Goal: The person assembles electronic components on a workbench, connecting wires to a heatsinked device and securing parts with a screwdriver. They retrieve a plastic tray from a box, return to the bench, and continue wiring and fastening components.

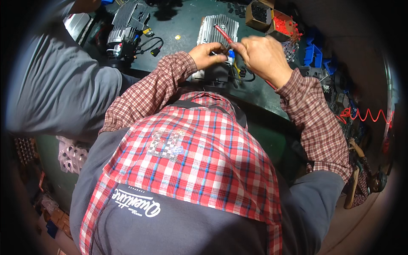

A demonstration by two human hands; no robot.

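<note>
Before me on the green workbench lies a finned metal housing (pixel 220 28) with a black cylindrical lower part. My right hand (pixel 263 57) is closed around a red-handled tool (pixel 224 34), whose exact kind I cannot tell; its red end points up over the fins. My left hand (pixel 208 55) pinches something small and dark near a blue connector (pixel 231 53), its fingertips close to those of the right hand. Yellow and black cables (pixel 247 78) hang out beside the housing, below the right hand.
A second finned housing (pixel 127 28) with a black plug (pixel 155 51) lies at the left, near a co-worker's grey sleeve (pixel 63 86). Boxes of black parts (pixel 258 12) and red-capped parts (pixel 283 25) stand at the upper right, with blue bins (pixel 313 54) and a coiled red hose (pixel 366 114) beyond.
</note>
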